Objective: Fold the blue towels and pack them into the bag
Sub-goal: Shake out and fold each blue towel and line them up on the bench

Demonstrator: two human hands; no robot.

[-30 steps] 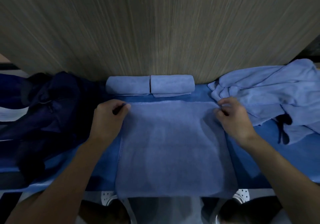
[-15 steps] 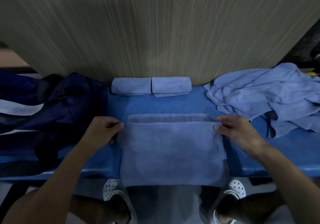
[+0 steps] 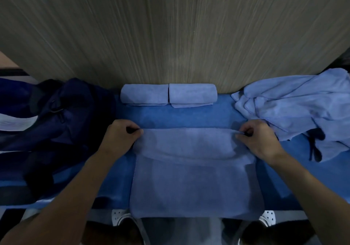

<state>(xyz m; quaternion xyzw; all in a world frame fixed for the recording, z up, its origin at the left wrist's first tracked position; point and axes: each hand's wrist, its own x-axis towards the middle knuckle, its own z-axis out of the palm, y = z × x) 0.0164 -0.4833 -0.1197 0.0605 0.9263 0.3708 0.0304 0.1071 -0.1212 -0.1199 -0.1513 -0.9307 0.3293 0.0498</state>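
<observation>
Bag (image 3: 56,123) cut off left; towel pile (image 3: 295,108) cut off right; shoes (image 3: 119,216) half hidden behind towel (image 3: 195,178).

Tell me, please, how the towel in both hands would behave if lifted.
Probably floppy: the towel folds over itself between the left hand and right hand and hangs off the table. Likely light: pinches alone hold its edge.

We see the towel (image 3: 195,184) centred on the table (image 3: 181,116), near edge overhanging; two folded towels (image 3: 192,93) behind it, against the wall panel (image 3: 170,36); bag (image 3: 62,119) left, towel pile (image 3: 295,106) right; left hand (image 3: 119,137), right hand (image 3: 259,138) pinch its far corners.
</observation>
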